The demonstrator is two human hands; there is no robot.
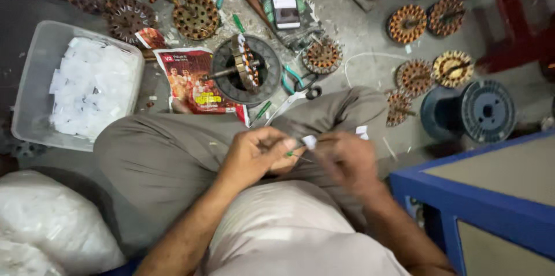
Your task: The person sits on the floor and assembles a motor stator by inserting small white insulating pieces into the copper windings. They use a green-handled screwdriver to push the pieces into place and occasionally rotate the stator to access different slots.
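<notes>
A: What are the hands closed on?

B: The left hand is curled shut, pinching a small white slip of thin sheet at its fingertips, with a thin green stick poking out just below the pinch. The right hand meets it from the other side, fingers bent in on the same slip; it is blurred, so how much it grips I cannot tell for sure. Both sit above the lap.

A: How would that slip handle?

B: Light and limp, I would judge, easy to crease or drop. The edges, between thumb and fingertip, look like the place to hold it.

A: Any packaging or print around?

B: Ahead of the grip and to its left, a red and orange printed sheet with pictures lies flat on the floor. Further left stands a clear plastic tub heaped with white slips. Straight ahead, beyond a round dark motor housing with a wound core on a shaft, a phone with a lit screen lies face up. To the right of the grip, a dark blue spool lies on its side.
</notes>
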